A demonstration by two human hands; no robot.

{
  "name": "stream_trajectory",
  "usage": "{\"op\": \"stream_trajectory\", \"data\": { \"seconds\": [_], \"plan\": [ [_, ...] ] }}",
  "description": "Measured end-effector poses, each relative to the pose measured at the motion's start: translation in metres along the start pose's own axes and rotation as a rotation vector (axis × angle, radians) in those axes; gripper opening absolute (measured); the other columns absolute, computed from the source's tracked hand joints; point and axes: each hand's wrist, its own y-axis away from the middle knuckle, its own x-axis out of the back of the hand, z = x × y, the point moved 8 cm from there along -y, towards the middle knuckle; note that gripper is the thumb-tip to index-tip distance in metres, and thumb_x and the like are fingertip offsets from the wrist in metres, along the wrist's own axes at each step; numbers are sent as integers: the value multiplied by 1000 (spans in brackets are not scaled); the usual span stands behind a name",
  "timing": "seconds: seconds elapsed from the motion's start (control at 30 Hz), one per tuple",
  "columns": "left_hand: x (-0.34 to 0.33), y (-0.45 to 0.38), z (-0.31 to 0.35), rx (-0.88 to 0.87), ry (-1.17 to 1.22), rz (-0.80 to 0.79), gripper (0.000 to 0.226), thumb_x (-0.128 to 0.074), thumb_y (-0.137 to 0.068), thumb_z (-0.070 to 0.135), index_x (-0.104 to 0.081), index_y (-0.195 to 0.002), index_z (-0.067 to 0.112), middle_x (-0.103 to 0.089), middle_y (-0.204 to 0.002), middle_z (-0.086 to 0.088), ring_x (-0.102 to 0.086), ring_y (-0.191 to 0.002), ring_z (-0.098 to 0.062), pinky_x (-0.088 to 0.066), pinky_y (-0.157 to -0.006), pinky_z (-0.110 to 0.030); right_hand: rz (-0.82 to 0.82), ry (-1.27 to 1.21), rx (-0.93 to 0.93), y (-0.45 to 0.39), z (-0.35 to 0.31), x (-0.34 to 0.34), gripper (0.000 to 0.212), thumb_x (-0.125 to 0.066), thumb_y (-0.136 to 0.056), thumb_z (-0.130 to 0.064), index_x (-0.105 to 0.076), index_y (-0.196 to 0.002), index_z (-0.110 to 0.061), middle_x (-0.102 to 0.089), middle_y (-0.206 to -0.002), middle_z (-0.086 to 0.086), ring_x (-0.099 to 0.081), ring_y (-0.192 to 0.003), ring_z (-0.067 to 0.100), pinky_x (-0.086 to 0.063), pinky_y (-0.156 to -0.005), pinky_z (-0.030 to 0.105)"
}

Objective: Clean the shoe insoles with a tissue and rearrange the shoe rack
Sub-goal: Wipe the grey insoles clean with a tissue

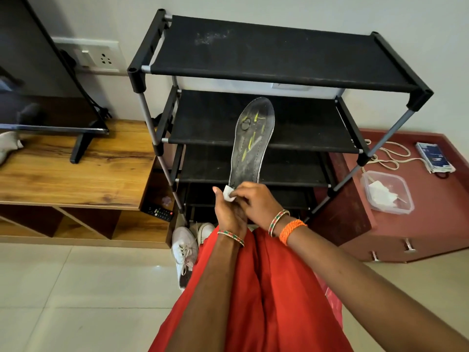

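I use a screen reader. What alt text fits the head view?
Two hands hold a worn grey insole upright before an empty black shoe rack; the left hand and right hand meet at its heel around a white tissue. White sneakers lie below.

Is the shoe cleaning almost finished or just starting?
Probably nearer the start. The insole held up by the left hand looks dusty and streaked, and the right hand pinches the tissue at its lower end. The shoe rack shelves hold no shoes; white sneakers wait on the floor, so rearranging remains.
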Motion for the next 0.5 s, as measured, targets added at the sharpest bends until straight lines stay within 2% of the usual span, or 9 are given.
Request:
{"op": "stream_trajectory", "data": {
  "seconds": [0.13, 0.23, 0.33, 0.4, 0.5],
  "plan": [
    [2, 1, 1, 0, -96, 40, 52, -22, -99, 47, -59, -101, 10, -70, -86, -2, -64, -89, -14, -49, -80, -25, 128, -90, -143, -16, 11, 5, 18, -63, -81, 4, -73, -94, -2, -68, -88, 12, -65, -82, 25, -51, -77, 29],
    [3, -1, 0, -16, -143, 66, 37, -31, -101, 33, -61, -99, 11, -72, -83, -1, -63, -87, -14, -50, -78, -25, 211, -211, -298, -17, 22, 7, 18, -66, -80, 1, -73, -96, -2, -69, -92, 11, -65, -84, 21, -47, -75, 13],
    [6, -3, 5, -81, -186, 97, 27, -35, -100, 15, -61, -98, 12, -69, -81, -2, -66, -73, -11, -54, -66, -22, 272, -251, -386, -18, 29, 13, 17, -67, -80, -2, -73, -96, -3, -70, -89, 11, -62, -76, 13, -40, -66, -1],
    [6, -3, 6, -96, -193, 105, 23, -38, -99, 10, -60, -95, 11, -68, -76, -2, -65, -69, -11, -55, -63, -21, 305, -237, -412, -24, 32, 21, 16, -67, -80, -3, -73, -95, -3, -72, -87, 10, -60, -74, 9, -39, -64, -3],
    [4, -3, 6, -99, -231, 96, 15, -45, -97, 10, -59, -94, 12, -69, -72, 1, -66, -69, -11, -56, -69, -23, 327, -195, -437, -36, 39, 32, 15, -66, -81, -4, -74, -93, -4, -73, -87, 11, -65, -78, 15, -42, -70, 6]
  ]
}}
